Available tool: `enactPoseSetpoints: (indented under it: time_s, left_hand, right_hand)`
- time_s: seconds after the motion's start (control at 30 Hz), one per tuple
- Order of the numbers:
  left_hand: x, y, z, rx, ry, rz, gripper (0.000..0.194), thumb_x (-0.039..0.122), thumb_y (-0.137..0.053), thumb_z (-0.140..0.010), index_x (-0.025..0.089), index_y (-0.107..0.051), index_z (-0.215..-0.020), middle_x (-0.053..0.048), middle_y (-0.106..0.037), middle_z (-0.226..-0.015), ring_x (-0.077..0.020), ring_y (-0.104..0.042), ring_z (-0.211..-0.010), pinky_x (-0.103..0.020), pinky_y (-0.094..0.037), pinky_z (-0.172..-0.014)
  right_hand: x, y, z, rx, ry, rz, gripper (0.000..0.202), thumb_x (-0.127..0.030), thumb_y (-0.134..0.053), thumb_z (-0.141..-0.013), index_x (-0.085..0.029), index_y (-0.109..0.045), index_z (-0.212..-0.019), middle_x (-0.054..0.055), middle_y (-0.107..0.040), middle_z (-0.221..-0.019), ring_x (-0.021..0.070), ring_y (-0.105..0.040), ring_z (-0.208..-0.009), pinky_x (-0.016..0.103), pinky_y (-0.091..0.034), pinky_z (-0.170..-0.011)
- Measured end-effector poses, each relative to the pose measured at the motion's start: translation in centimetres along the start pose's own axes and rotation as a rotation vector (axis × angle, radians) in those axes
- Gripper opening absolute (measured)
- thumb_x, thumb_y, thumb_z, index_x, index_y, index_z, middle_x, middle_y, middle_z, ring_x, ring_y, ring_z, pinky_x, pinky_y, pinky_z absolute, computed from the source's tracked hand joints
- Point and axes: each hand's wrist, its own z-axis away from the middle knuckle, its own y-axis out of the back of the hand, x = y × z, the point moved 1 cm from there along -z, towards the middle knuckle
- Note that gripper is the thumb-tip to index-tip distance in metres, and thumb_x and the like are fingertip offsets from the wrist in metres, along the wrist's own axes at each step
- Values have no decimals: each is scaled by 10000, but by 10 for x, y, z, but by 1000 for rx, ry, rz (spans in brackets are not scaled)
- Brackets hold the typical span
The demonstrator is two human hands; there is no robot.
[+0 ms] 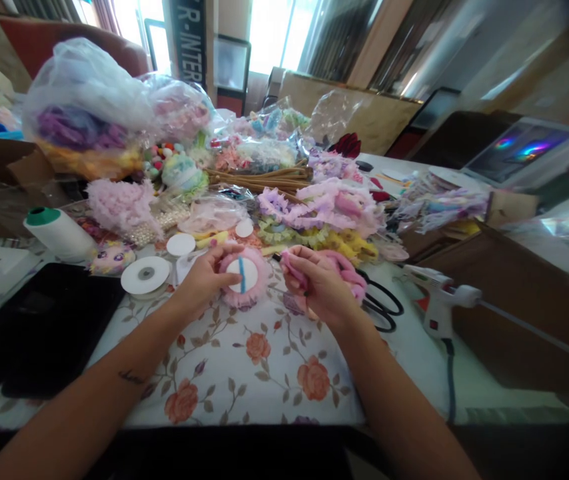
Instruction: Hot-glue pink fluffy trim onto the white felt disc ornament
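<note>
My left hand [208, 268] is closed on the edge of a pink ruffled rosette [258, 292], its thumb lying over the front. A white disc [250, 277] forms the rosette's centre, crossed upright by a blue strip [243, 272]. Just to the right, my right hand [320, 283] pinches a soft pink strip [293, 268]. A small dark tip [276, 257] shows beside those fingers; what it belongs to is unclear. Behind the right hand lies a bundle of thick pink cord [347, 270], with black loop handles [392, 308] next to it.
A glue gun [437, 303] stands at right beside a cardboard box [514, 320]. Left are a ribbon spool [145, 275], a thread cone [59, 233] and a black tablet-like slab [49, 327]. Trims and bagged materials [89, 113] pile up behind. The tablecloth [259, 380] is floral.
</note>
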Motion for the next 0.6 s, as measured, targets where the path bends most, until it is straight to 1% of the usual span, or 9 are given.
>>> enactPoseSetpoints:
  time_s: [0.1, 0.17, 0.23, 0.33, 0.43, 0.53, 0.6]
  left_hand:
    - [2, -4, 5, -77, 5, -87, 528, 112, -737, -607, 206, -667, -1122, -43, -656, -1053, -170, -610, -879, -238, -484, -716]
    - [3, -9, 9, -123, -11, -163, 503, 112, -728, -627, 214, -679, -1118, -55, -659, -1099, -184, -619, -893, -258, -499, -729]
    - [3, -12, 13, -166, -18, -222, 483, 120, -722, -646, 222, -689, -1118, -65, -660, -1137, -206, -628, -920, -277, -512, -734]
    - [1, -15, 15, -213, -14, -254, 485, 130, -717, -669, 234, -685, -1141, -68, -670, -1135, -225, -634, -953, -286, -519, -745]
    - [1, -15, 16, -261, -1, -248, 501, 143, -721, -685, 244, -669, -1173, -66, -673, -1132, -225, -634, -967, -286, -517, -767]
    - [4, -16, 18, -314, 28, -253, 502, 164, -712, -708, 257, -652, -1197, -59, -673, -1105, -209, -640, -915, -279, -516, -740]
    - [6, -17, 19, -328, 32, -274, 485, 159, -703, -711, 261, -657, -1182, -50, -672, -1073, -192, -635, -868, -265, -510, -706]
  right_hand:
    - [2, 6, 6, 51, 62, 131, 291, -358, -775, -725, -189, -538, -739, -86, -420, -544, 37, -306, -436, 186, -172, -391]
    - [3, 7, 10, 73, 89, 214, 291, -388, -771, -729, -190, -558, -746, -86, -399, -548, 43, -286, -437, 199, -173, -387]
    - [4, 7, 14, 59, 111, 273, 288, -415, -761, -739, -193, -579, -763, -83, -401, -550, 47, -275, -431, 209, -184, -383]
    - [8, 6, 17, 31, 151, 381, 270, -428, -730, -773, -191, -602, -774, -66, -433, -568, 58, -317, -452, 213, -215, -397]
    - [12, 6, 16, 36, 209, 523, 237, -399, -693, -811, -176, -629, -761, -32, -500, -617, 73, -386, -510, 216, -265, -431]
    - [14, 7, 14, 33, 238, 604, 219, -377, -677, -825, -168, -652, -763, -14, -546, -645, 86, -420, -544, 224, -298, -460]
    - [15, 7, 14, 42, 240, 626, 222, -377, -676, -825, -167, -658, -757, -10, -561, -650, 91, -427, -552, 229, -307, -470]
